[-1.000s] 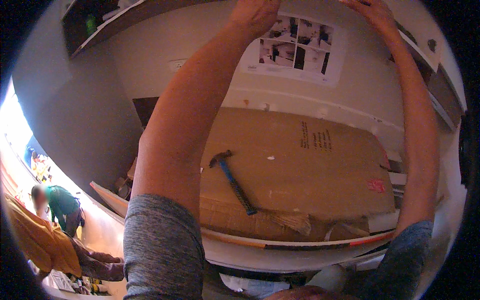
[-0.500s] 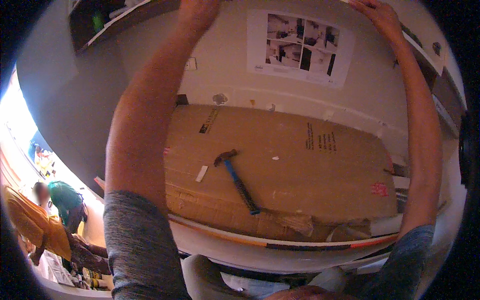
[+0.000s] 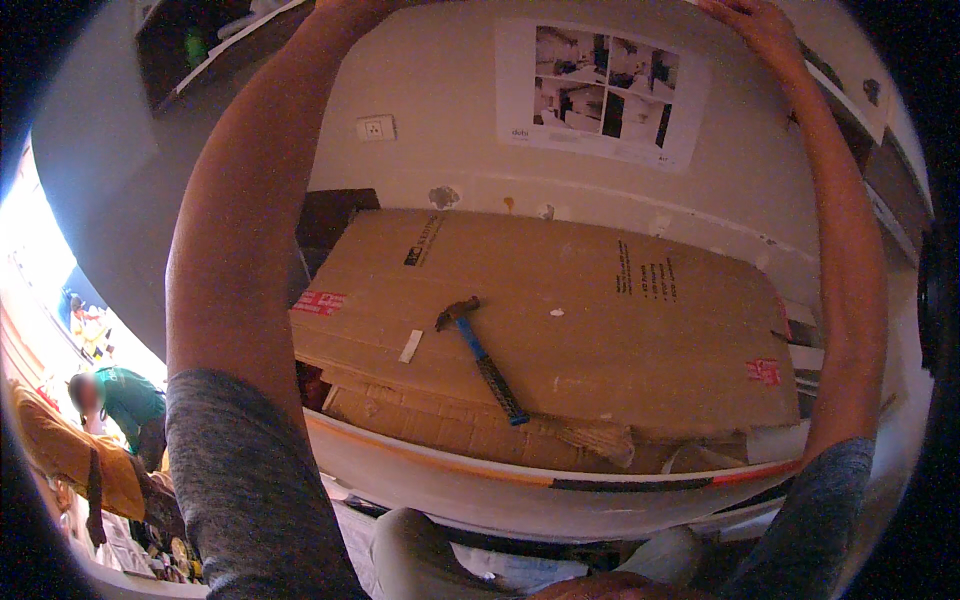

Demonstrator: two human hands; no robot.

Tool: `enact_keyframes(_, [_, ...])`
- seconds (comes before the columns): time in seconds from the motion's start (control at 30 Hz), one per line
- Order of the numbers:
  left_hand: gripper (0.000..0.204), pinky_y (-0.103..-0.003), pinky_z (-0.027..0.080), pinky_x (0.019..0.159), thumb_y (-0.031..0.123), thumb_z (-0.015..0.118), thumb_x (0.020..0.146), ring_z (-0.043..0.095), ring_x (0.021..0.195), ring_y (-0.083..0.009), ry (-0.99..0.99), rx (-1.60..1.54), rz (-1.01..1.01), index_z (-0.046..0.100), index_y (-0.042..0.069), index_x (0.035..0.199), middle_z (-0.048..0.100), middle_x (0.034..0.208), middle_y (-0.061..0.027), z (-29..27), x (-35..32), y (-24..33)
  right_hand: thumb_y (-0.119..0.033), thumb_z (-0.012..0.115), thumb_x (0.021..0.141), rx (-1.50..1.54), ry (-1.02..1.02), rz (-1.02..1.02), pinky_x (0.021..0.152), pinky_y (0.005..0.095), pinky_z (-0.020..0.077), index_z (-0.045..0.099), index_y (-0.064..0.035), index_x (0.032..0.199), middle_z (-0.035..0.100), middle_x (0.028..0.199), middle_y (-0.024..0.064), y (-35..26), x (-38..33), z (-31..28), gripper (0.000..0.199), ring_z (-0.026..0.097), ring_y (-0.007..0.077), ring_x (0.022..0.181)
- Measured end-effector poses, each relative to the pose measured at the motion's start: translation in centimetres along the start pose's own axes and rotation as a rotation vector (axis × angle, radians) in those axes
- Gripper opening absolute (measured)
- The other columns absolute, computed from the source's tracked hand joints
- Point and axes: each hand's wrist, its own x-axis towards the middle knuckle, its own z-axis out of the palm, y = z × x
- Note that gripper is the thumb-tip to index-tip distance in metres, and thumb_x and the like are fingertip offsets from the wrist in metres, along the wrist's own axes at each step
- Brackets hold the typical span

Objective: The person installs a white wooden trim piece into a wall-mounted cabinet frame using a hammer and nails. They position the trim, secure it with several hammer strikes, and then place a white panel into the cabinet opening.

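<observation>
While both arms reach overhead, the hammer [image 3: 482, 358] lies loose on the cardboard [image 3: 600, 330] over the bench, far below the right hand [image 3: 752, 22]; a nudge could knock it off. Right hand spread flat; left hand's grip is out of view.

matt brown cardboard [image 3: 560, 310], metal-headed hammer [image 3: 482, 358]
</observation>
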Motion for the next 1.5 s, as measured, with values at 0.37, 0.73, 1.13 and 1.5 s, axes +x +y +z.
enact_keyframes(0.37, [0.042, -0.048, 0.047, 0.105, 0.027, 0.078, 0.087, 0.057, 0.123, -0.0386, 0.259, 0.005, -0.169, 0.07, 0.003, 0.121, 0.063, 0.129, -0.0176, 2.2, -0.6, 2.5, -0.043, 0.087, 0.08, -0.077, 0.015, -0.019, 0.071, 0.0377, 0.0551, 0.081, -0.0033, 0.092, 0.077, 0.084, 0.0116, 0.1, -0.6, -0.1, 0.042, 0.071, 0.0198, 0.074])
enact_keyframes(0.73, [0.022, -0.047, 0.054, 0.089, 0.012, 0.072, 0.084, 0.065, 0.102, -0.0372, 0.2, -0.004, 0.195, 0.072, 0.002, 0.103, 0.069, 0.102, -0.0153, 2.6, 3.7, 4.2, -0.042, 0.089, 0.078, 0.008, 0.049, -0.071, 0.069, 0.038, 0.0547, 0.081, -0.002, 0.089, 0.076, 0.079, 0.0128, 1.9, 0.3, 0.0, 0.042, 0.07, 0.0191, 0.071])
enact_keyframes(1.13, [0.037, -0.045, 0.051, 0.099, 0.006, 0.063, 0.09, 0.06, 0.117, -0.0366, 0.312, 0.03, -0.162, 0.069, 0.009, 0.127, 0.066, 0.124, -0.0172, 5.1, -3.0, 3.9, -0.049, 0.084, 0.079, -0.063, 0.039, 0.024, 0.072, 0.0397, 0.0544, 0.08, -0.002, 0.09, 0.074, 0.08, 0.0147, -0.3, -1.1, -0.5, 0.049, 0.07, 0.0251, 0.072])
enact_keyframes(1.5, [0.074, -0.048, 0.047, 0.106, -0.005, 0.055, 0.088, 0.057, 0.119, -0.0435, 0.097, -0.082, -0.193, 0.032, 0.003, 0.157, 0.057, 0.131, -0.0255, 1.2, -5.0, 4.9, -0.044, 0.082, 0.083, -0.006, 0.049, -0.005, 0.073, 0.0405, 0.0546, 0.08, -0.0021, 0.091, 0.074, 0.08, 0.0151, 0.1, -1.2, 0.5, 0.043, 0.07, 0.0252, 0.075])
